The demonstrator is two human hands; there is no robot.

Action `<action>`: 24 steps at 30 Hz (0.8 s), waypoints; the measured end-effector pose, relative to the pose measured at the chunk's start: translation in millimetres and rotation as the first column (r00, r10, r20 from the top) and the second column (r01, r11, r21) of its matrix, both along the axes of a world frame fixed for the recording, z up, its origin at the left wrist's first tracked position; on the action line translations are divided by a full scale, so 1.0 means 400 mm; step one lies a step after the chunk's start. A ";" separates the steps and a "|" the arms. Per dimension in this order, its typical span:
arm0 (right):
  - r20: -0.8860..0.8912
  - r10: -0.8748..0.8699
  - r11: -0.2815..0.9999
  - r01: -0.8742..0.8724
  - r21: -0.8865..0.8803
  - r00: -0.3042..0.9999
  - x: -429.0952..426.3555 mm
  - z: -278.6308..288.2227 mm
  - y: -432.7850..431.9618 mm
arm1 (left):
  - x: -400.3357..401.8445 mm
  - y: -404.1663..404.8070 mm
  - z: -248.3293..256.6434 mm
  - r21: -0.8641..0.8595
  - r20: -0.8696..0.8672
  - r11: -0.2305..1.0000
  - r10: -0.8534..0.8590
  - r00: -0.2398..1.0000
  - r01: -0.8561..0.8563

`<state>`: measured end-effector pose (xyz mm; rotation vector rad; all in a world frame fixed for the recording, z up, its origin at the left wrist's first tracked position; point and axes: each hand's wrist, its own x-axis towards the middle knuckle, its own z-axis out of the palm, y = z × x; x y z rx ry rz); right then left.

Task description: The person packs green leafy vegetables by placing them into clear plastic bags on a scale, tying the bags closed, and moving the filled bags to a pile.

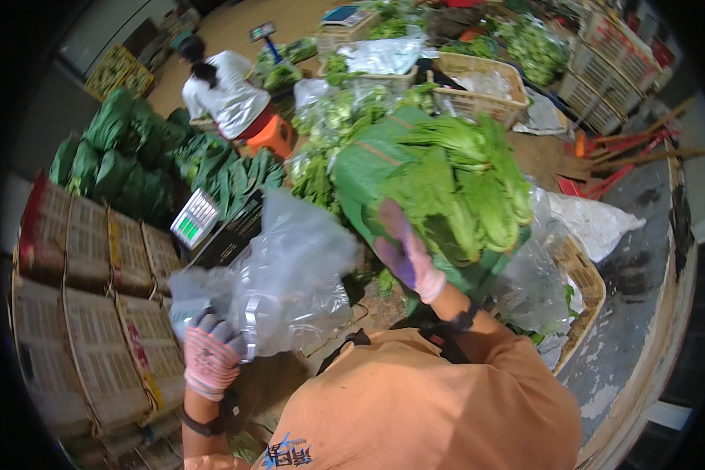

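My left hand, in a striped knit work glove, grips the edge of a clear plastic bag that hangs partly unfolded. Beside the bag is a digital weighing scale with a lit green display. My right hand, in a pink and purple glove, is blurred, its fingers spread and holding nothing. It is over the near edge of a pile of green leafy lettuce. The lettuce lies on a green woven sack. Whether the right hand touches the leaves I cannot tell.
Stacked plastic crates line the left, with green bundles behind. A person sits on an orange stool. A crate and a white sack lie at right. Farther back are more crates and bagged vegetables.
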<state>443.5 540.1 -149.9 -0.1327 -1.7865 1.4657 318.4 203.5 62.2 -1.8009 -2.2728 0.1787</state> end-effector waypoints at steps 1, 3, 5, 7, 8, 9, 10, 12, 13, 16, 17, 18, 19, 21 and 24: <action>0.074 0.051 0.992 -0.059 0.116 0.996 -0.084 0.023 -0.064 | -0.007 -0.022 -0.013 -0.008 0.087 0.997 -0.071 0.994 0.072; -0.175 0.667 0.061 -0.286 -0.956 0.724 -0.229 0.063 -0.189 | -0.024 -0.070 -0.039 -0.041 0.097 0.993 -0.105 0.990 0.110; 0.146 0.821 0.485 -0.538 -0.690 0.552 -0.313 0.096 -0.312 | -0.050 -0.123 -0.057 0.010 0.037 0.996 -0.088 0.995 0.088; -0.207 0.901 0.066 -0.593 -0.802 0.381 -0.361 0.124 -0.371 | -0.077 -0.186 -0.069 0.155 0.029 0.986 0.062 0.998 -0.065; -0.254 0.833 0.152 -0.644 -0.750 0.492 -0.362 0.134 -0.385 | -0.089 -0.225 -0.072 0.211 0.060 0.965 0.146 0.987 -0.156; -0.150 0.754 0.338 -0.573 -0.746 0.640 -0.361 0.145 -0.383 | -0.096 -0.260 -0.083 0.244 0.072 0.936 0.242 0.968 -0.252; 0.183 0.416 0.909 -0.414 -0.052 0.891 -0.349 0.153 -0.378 | -0.097 -0.288 -0.100 0.208 0.061 0.914 0.342 0.938 -0.347; 0.093 0.332 0.930 -0.309 -0.200 0.939 -0.327 0.168 -0.343 | -0.093 -0.330 -0.146 0.177 0.198 0.805 0.535 0.821 -0.567; 0.011 0.343 0.838 -0.301 -0.454 0.939 -0.314 0.176 -0.321 | -0.089 -0.347 -0.169 0.166 0.261 0.756 0.585 0.768 -0.633; 0.147 0.382 0.892 -0.321 -0.319 0.913 -0.296 0.187 -0.282 | -0.096 -0.353 -0.244 0.310 0.651 0.613 0.420 0.632 -0.727; 0.221 0.359 0.920 -0.304 -0.249 0.907 -0.294 0.190 -0.269 | -0.101 -0.344 -0.264 0.344 0.694 0.581 0.372 0.616 -0.738; 0.289 0.329 0.942 -0.288 -0.175 0.899 -0.295 0.191 -0.259 | -0.105 -0.333 -0.279 0.389 0.728 0.525 0.328 0.602 -0.757; 0.291 0.351 0.936 -0.332 -0.112 0.890 -0.297 0.190 -0.247 | -0.114 -0.318 -0.292 0.446 0.754 0.467 0.264 0.602 -0.764; 0.268 0.364 0.923 -0.383 0.023 0.892 -0.304 0.180 -0.214 | -0.139 -0.282 -0.305 0.528 0.631 0.472 0.338 0.698 -0.706; 0.603 0.541 0.725 -0.689 0.020 0.586 -0.317 0.161 -0.135 | -0.173 -0.227 -0.304 0.663 0.426 0.471 0.401 0.811 -0.581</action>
